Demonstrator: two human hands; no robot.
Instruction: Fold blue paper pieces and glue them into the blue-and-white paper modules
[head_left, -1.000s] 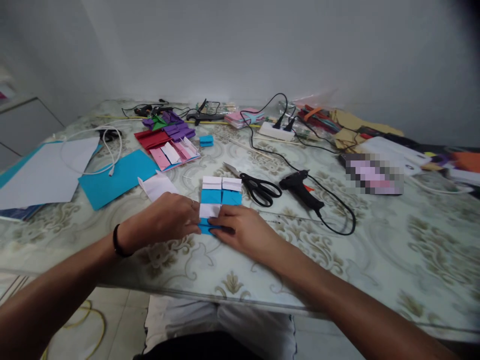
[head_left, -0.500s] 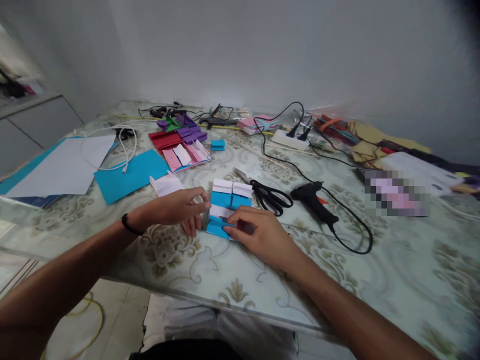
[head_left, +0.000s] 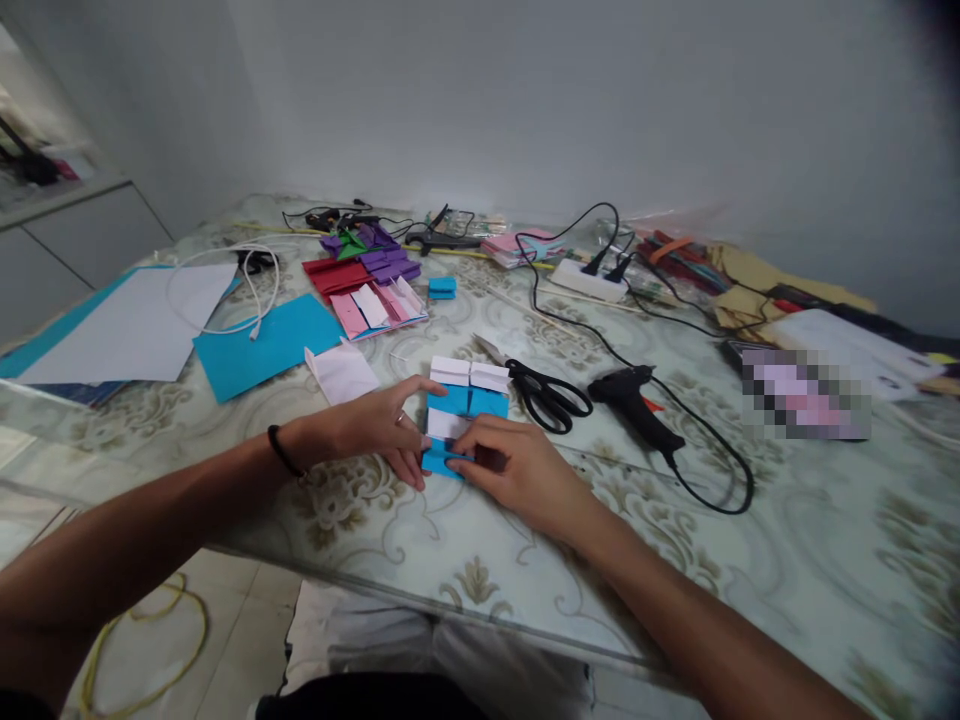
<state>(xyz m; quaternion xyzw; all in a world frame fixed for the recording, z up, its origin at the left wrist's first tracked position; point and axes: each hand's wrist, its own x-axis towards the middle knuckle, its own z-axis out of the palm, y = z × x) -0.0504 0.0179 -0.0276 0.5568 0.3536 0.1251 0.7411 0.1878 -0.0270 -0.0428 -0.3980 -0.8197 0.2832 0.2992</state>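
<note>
A small folded blue-and-white paper piece (head_left: 448,424) lies on the table in front of me, with white and blue flaps in two columns. Its lower right part is hidden under my right hand (head_left: 517,465), whose thumb and fingers pinch the front blue flap. At the left edge, my left hand (head_left: 386,425) grips the piece, thumb on an upper blue flap and a fingertip by the front flap. Black-handled scissors (head_left: 551,393) lie just to the right, blades partly toward the back. Beyond my left hand rests a folded white paper (head_left: 343,372).
A black glue gun (head_left: 637,405) lies right of the scissors, its cord looping to a white power strip (head_left: 589,281). Blue sheet (head_left: 266,345), white sheet (head_left: 131,325) and white cable (head_left: 259,300) are at left. Pink-and-white folded paper (head_left: 379,308) and a small blue piece (head_left: 442,288) sit behind.
My left hand has moved right onto the paper piece's left edge, its thumb now on a blue flap. My right hand keeps its pinch. The view has shifted slightly.
</note>
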